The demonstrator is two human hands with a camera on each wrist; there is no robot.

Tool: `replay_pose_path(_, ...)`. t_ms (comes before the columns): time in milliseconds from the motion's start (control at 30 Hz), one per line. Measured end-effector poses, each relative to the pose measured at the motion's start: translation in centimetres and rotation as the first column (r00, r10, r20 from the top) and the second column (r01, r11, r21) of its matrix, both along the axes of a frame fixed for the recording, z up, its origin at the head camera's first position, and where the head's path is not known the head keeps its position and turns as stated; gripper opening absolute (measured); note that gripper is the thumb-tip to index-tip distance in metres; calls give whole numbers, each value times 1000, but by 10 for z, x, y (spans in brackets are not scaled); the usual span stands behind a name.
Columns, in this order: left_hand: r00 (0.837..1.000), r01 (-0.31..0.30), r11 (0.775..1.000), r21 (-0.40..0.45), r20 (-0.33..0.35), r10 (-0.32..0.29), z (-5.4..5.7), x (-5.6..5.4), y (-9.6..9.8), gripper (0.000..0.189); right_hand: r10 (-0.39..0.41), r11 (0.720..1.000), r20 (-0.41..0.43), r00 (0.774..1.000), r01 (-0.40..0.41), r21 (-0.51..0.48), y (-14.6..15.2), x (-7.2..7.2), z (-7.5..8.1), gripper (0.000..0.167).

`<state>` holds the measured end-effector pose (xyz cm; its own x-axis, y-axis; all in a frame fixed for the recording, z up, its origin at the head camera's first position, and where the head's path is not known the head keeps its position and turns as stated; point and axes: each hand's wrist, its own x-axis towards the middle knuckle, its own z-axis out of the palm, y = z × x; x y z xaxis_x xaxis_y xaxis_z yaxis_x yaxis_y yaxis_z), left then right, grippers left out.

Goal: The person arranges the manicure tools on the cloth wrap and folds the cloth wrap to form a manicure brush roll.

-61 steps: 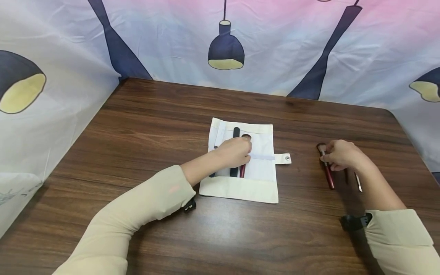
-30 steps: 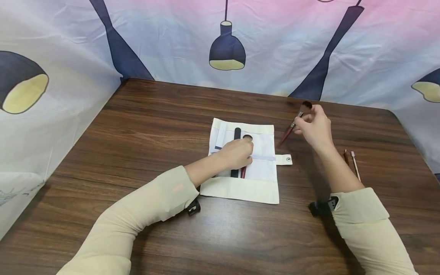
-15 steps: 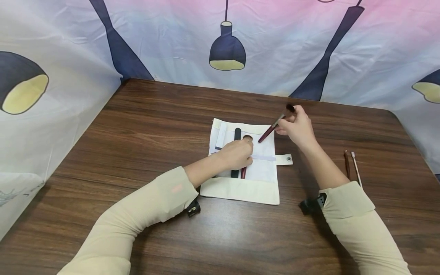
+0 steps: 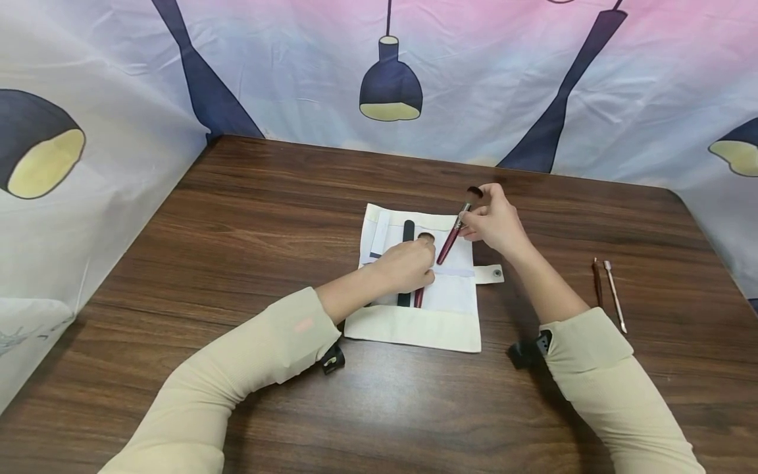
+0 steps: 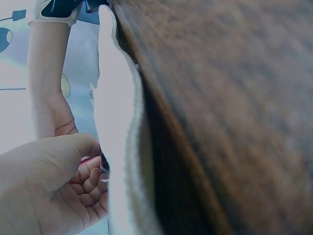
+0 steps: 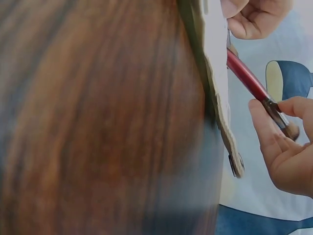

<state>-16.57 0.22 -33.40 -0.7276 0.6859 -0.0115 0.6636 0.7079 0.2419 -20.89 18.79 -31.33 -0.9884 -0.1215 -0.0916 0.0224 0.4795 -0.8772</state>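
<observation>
A cream fabric roll-up pouch lies unfolded on the wooden table. My left hand rests over its middle, fingers curled, pinching the white elastic band that crosses it. Partly beneath that hand lies a red-handled makeup brush, beside a black nail file. My right hand pinches another makeup brush near its metal collar, bristles up. The red handle end slants down over the pouch's upper right part, close to the left fingers. In the right wrist view, thumb and fingertips hold this brush.
A white nail file sits at the pouch's left. The snap strap sticks out on the right. Farther right lie a silver cuticle pusher and a thin brown tool. Printed cloth hangs behind the table.
My right hand has picked up the makeup brush from the table at right and carried it left over the pouch, handle end downward. The left hand has stayed in place.
</observation>
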Motion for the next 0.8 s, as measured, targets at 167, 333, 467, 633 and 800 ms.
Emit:
replay_pose_path(167,1000,-12,1000,-8,3,12,0,0,0,8,64,997,52,997,-66,30,-2,0,-1,59)
replay_pose_path(333,1000,-17,1000,-22,6,17,0,-1,1,10,111,992,80,991,-116,57,-5,-1,-2,55)
replay_pose_path(467,1000,-11,1000,-25,6,11,0,-2,1,14,148,983,116,982,-160,96,-7,-2,-3,50)
replay_pose_path(633,1000,-10,1000,-14,17,11,-1,-3,1,16,167,971,137,976,-187,150,-10,-4,-5,49)
replay_pose_path(800,1000,-6,1000,-10,9,6,-2,-3,0,18,183,956,146,972,-211,202,-11,-4,-6,52)
